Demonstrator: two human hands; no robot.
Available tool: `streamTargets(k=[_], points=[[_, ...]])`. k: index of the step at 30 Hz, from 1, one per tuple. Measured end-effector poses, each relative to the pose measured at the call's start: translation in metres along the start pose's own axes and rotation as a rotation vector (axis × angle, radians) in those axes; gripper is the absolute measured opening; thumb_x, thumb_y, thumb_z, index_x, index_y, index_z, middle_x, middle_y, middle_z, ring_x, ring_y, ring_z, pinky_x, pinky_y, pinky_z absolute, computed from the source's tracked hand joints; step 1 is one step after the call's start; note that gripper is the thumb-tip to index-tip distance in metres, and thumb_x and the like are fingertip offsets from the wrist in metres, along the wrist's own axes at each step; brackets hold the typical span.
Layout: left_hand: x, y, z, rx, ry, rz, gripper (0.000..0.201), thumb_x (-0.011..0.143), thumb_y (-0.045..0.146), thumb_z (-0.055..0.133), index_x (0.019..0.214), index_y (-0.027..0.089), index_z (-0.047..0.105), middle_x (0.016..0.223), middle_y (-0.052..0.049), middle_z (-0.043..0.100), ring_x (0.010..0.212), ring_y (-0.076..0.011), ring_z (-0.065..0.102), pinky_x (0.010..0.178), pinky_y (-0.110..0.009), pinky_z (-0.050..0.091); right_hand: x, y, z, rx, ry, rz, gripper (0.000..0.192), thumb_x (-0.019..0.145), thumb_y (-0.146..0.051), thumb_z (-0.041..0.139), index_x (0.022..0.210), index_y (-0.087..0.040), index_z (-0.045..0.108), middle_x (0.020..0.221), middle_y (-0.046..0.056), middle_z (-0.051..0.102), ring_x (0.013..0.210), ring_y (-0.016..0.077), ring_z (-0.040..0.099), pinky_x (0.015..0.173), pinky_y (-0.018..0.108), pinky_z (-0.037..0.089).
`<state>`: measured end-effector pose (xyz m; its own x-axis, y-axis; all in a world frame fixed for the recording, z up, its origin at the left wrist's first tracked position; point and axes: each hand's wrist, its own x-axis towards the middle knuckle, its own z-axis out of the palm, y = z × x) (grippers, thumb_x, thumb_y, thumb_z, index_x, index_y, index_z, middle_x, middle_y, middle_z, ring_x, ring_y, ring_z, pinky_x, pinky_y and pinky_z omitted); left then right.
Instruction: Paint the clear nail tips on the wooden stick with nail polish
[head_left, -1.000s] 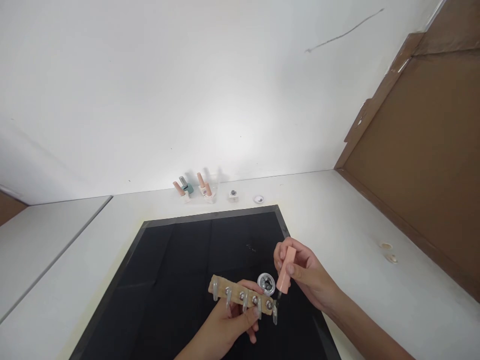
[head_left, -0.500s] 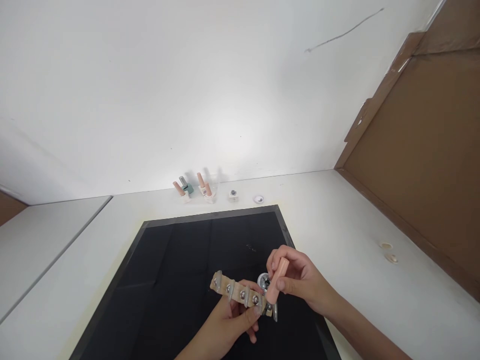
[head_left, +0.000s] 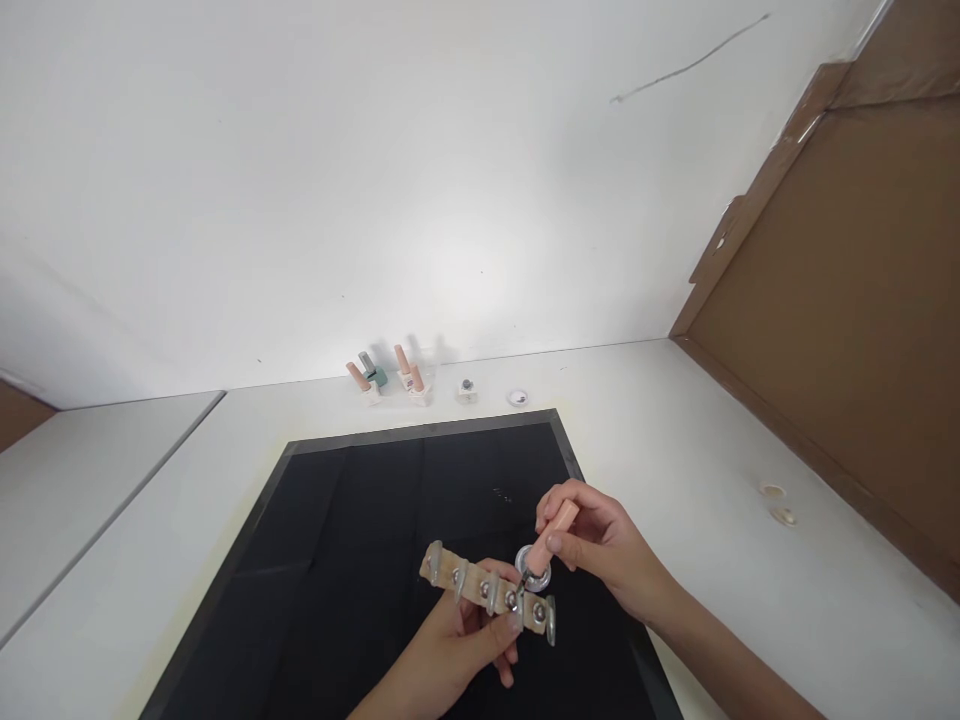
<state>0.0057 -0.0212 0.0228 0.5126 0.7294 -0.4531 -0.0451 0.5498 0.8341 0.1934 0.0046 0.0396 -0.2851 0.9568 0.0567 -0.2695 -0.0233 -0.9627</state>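
Observation:
My left hand [head_left: 457, 645] is closed on a beige strip [head_left: 448, 572] held over the black mat [head_left: 360, 560]. Several grey nail tips and shiny silver studs sit along the strip. My right hand [head_left: 611, 550] pinches a nail polish brush [head_left: 553, 540] by its peach cap. The dark brush end points down at the strip near its right part; whether it touches a nail tip I cannot tell. Just behind the strip, partly covered by the brush, is a small round silvery pot [head_left: 541, 580].
Along the back stand several nail polish bottles [head_left: 418, 396], a small clear jar [head_left: 467, 392] and a round lid [head_left: 517, 398]. Two small pale discs [head_left: 783, 516] lie at right. A white wall rises behind, and a brown cardboard panel [head_left: 840, 300] stands at right.
My right hand has shifted slightly up and tilted the brush, so its dark end now shows over the strip. The strip's right end is uncovered. My left hand stays put.

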Motion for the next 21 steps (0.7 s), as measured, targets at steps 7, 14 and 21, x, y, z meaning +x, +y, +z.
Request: streamTargets(k=[7, 14, 21], points=[[-0.0003, 0.0003, -0.0006, -0.01, 0.0, 0.0, 0.047, 0.064, 0.045, 0.072, 0.094, 0.016, 0.05, 0.067, 0.003, 0.048, 0.059, -0.0095, 0.047, 0.054, -0.025, 0.044, -0.0002, 0.0011, -0.0024, 0.064, 0.039, -0.009, 0.014, 0.076, -0.028, 0.069, 0.08, -0.019, 0.06, 0.075, -0.001, 0.057, 0.055, 0.0069, 0.046, 0.046, 0.017, 0.035], [0.0007, 0.0013, -0.0007, -0.011, -0.016, 0.02, 0.044, 0.065, 0.045, 0.07, 0.093, 0.016, 0.051, 0.069, 0.003, 0.049, 0.059, -0.0095, 0.048, 0.054, -0.025, 0.044, -0.0019, -0.0005, -0.0004, 0.048, -0.121, 0.01, 0.012, 0.075, -0.025, 0.07, 0.08, -0.018, 0.061, 0.072, 0.0, 0.057, 0.063, 0.0104, 0.052, 0.055, 0.021, 0.041], [0.0007, 0.0015, -0.0005, -0.023, 0.014, -0.022, 0.05, 0.063, 0.044, 0.072, 0.097, 0.016, 0.049, 0.067, 0.003, 0.05, 0.06, -0.0101, 0.049, 0.054, -0.025, 0.044, -0.0001, 0.002, -0.0023, 0.027, 0.01, 0.003, 0.011, 0.077, -0.025, 0.068, 0.083, -0.019, 0.062, 0.077, 0.0, 0.058, 0.057, 0.0074, 0.049, 0.046, 0.017, 0.038]])
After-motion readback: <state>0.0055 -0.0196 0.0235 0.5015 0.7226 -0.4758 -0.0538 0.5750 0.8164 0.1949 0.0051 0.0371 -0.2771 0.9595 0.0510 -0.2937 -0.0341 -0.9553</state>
